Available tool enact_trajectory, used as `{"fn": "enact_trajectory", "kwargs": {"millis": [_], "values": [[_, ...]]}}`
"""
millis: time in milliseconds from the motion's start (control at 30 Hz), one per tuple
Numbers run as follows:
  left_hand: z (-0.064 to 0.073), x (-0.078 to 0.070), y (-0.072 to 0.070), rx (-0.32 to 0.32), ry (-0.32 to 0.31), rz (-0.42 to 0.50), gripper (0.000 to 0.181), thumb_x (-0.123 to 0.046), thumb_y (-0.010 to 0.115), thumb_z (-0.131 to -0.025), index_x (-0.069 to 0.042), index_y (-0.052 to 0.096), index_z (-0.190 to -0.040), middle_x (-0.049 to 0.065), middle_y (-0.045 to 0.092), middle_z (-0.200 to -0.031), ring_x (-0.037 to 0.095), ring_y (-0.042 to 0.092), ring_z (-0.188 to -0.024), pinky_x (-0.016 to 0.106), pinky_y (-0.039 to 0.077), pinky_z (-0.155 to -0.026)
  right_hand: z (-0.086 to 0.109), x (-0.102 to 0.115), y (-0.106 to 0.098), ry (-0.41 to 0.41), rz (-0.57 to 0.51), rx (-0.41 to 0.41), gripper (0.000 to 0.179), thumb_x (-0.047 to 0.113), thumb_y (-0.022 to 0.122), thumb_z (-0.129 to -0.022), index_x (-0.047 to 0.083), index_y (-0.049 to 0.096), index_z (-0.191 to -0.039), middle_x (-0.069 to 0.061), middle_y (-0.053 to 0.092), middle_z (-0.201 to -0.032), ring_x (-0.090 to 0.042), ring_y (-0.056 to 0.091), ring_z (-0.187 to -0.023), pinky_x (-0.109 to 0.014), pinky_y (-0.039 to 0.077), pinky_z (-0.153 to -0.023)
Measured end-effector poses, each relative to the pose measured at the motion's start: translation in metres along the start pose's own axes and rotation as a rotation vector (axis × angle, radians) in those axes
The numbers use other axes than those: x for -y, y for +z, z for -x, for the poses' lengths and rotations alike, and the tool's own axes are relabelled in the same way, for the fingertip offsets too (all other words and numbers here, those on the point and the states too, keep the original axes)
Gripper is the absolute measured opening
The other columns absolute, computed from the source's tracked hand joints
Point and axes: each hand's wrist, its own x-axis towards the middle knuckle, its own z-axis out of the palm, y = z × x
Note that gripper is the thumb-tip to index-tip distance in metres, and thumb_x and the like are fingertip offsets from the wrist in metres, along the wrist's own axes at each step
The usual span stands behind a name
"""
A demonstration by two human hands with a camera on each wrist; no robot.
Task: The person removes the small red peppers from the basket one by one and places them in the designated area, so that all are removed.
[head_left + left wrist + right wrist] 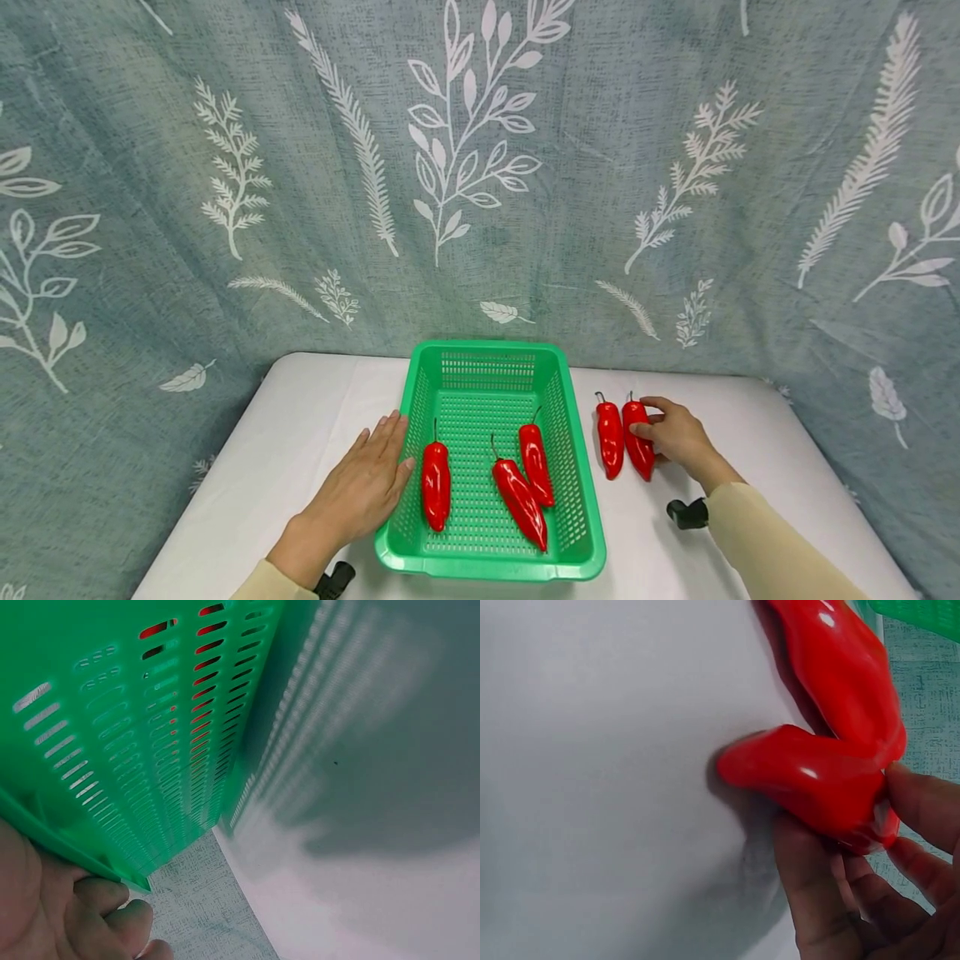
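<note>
A green plastic basket (491,568) with slotted walls stands on the white table, holding three glossy red peppers with thin dark stems: one pepper (436,487) at the left, two touching at the right. My left hand (360,483) lies with straight fingers against the basket's left rim; the left wrist view shows its fingers beside the rim. Right of the basket, my right hand (678,435) pinches a red pepper (810,776) near its stem end, thumb and fingers on its two sides. That pepper lies on the table beside another red pepper (610,442), which touches it in the right wrist view.
The white tabletop (300,417) extends on both sides of the basket. Behind it hangs a grey-green curtain (600,167) with white leaf prints. A black wrist-camera mount (687,514) sits under the right sleeve, another (335,580) by the left.
</note>
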Motion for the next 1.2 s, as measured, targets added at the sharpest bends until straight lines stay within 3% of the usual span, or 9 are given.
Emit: {"fn": "enact_trajectory", "kwargs": {"millis": [400, 633, 967, 1200], "values": [[0.0, 0.0, 0.002, -0.025, 0.008, -0.011, 0.064, -0.031, 0.049, -0.113, 0.009, 0.033, -0.16, 0.026, 0.034, -0.168, 0.04, 0.035, -0.156, 0.057, 0.03, -0.128, 0.005, 0.0, -0.001, -0.023, 0.037, -0.048, 0.068, 0.025, 0.068, -0.102, -0.009, 0.039, -0.154, -0.04, 0.051, -0.143, -0.039, 0.069, -0.106, -0.04, 0.067, -0.074], [0.001, 0.0, 0.001, -0.034, 0.008, -0.015, 0.064, -0.031, 0.049, -0.113, 0.009, 0.033, -0.16, 0.027, 0.035, -0.167, 0.041, 0.035, -0.156, 0.058, 0.03, -0.128, 0.013, 0.011, -0.004, -0.13, 0.184, -0.149, 0.058, 0.028, 0.064, -0.103, -0.006, 0.051, -0.148, -0.034, 0.059, -0.141, -0.047, 0.065, -0.118, -0.05, 0.064, -0.086], [0.003, 0.001, 0.002, -0.02, -0.002, -0.006, 0.065, -0.031, 0.05, -0.113, 0.009, 0.032, -0.161, 0.026, 0.034, -0.168, 0.041, 0.034, -0.157, 0.058, 0.03, -0.128, 0.047, 0.063, 0.0, -0.304, 0.177, -0.223, 0.05, 0.026, 0.065, -0.103, -0.001, 0.058, -0.145, -0.026, 0.066, -0.137, -0.041, 0.069, -0.116, -0.051, 0.062, -0.087], [0.001, 0.001, 0.003, -0.033, 0.009, -0.016, 0.065, -0.031, 0.049, -0.113, 0.009, 0.033, -0.16, 0.026, 0.035, -0.168, 0.041, 0.035, -0.156, 0.058, 0.03, -0.128, 0.073, 0.11, 0.005, -0.417, 0.139, -0.184, 0.049, 0.024, 0.068, -0.103, 0.003, 0.059, -0.146, -0.021, 0.068, -0.137, -0.036, 0.07, -0.116, -0.054, 0.059, -0.092]]}}
